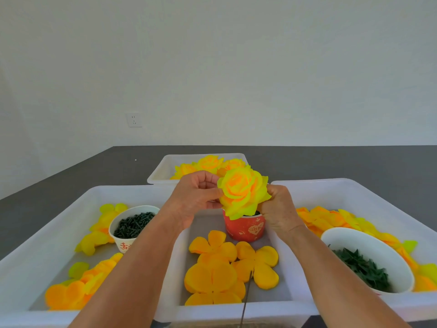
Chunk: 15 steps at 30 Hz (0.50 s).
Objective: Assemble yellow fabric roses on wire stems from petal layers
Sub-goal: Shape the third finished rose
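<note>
Left tray (47,233): paper cup (128,223) with dark pieces, loose petals. Left hand (196,197) grip pinches edge of yellow rose (243,192), raised over red cup (244,228). Right hand (281,209) grip curled beneath bloom. Petal layers (220,263) below; white bowl (369,259) right.

Not much to read here tbh. The white cup (127,229) of dark bits on the left has red Chinese characters low on its side, half cut off by an arm, can't make them out. The red cup (244,229) in the middle has a pale heart with small characters inside, too blurry to read.
</note>
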Available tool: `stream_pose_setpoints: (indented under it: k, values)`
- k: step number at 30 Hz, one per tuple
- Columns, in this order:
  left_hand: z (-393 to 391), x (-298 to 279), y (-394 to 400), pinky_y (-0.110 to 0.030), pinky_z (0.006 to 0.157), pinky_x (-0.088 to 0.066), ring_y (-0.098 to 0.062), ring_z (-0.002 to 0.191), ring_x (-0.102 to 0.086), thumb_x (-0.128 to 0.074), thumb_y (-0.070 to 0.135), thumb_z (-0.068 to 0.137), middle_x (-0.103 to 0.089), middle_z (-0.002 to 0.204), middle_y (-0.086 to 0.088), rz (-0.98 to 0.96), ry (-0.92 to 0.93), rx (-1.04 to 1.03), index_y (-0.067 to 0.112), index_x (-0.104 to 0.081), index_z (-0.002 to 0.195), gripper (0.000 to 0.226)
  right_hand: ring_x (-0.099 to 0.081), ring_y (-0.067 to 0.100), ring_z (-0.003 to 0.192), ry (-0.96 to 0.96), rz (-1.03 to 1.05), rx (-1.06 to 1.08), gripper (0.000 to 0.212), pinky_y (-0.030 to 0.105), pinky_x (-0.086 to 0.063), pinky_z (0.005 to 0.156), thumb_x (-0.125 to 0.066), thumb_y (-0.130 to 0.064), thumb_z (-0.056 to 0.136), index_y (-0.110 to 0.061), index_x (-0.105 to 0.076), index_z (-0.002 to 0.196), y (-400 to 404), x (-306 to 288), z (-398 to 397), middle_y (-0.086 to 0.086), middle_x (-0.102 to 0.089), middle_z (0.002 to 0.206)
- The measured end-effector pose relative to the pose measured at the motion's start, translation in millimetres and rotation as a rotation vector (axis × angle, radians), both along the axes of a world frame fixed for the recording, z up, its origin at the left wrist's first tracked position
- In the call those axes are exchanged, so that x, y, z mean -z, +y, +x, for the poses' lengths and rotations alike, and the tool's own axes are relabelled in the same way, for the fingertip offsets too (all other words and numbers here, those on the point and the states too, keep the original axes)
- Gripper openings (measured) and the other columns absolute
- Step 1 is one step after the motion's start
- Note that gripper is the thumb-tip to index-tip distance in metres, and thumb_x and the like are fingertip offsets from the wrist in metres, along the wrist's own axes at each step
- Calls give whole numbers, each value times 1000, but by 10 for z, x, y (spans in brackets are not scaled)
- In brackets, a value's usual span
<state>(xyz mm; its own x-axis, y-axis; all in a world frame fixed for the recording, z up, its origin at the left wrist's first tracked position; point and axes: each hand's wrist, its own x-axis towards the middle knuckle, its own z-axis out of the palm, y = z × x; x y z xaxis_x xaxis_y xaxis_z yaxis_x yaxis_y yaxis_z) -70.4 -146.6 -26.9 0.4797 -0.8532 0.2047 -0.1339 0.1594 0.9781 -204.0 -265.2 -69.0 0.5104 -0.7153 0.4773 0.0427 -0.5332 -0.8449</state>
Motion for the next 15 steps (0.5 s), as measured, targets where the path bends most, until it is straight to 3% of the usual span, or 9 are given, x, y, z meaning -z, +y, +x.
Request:
stream_pose_setpoints:
  k: [3,7,10,12,15]
  values:
    - [1,3,2,-27,58,-54,-19,65,-59,-60,-12,81,-62,80,-15,-17,-36,-70,4,-63,85,17,-65,2,63,23,51,-117,20,19,-55,63,-75,8,70,-10,-73,78,32,-23,-14,8,-70,75]
    - [25,22,-23,-26,58,-48,-23,68,-53,-59,-13,81,-58,79,-15,-29,-98,-196,8,-66,82,22,-64,28,72,62,169,-203,12,43,-54,79,-75,3,72,6,-71,83,92,-22,-8,22,-69,78]
    - [20,25,-31,-25,57,-52,-19,65,-57,-62,-3,84,-62,77,-11,-37,75,-205,8,-65,87,12,-66,19,69,15,168,-190,11,31,-55,71,-75,3,71,1,-72,82,96,-30,-20,11,-71,72]
    - [33,23,-28,-27,60,-53,-20,68,-58,-62,3,85,-63,81,-11,-13,185,-131,6,-64,90,6,-67,7,63,-26,190,-197,14,18,-53,60,-73,6,73,-3,-72,83,83,-32,-28,-5,-71,65]
    - [57,23,-18,-30,66,-52,-23,74,-59,-61,-5,83,-62,86,-16,4,194,-67,3,-64,96,16,-66,-1,60,-47,189,-203,16,11,-50,55,-69,9,76,-4,-71,84,81,-42,-35,-14,-68,60]
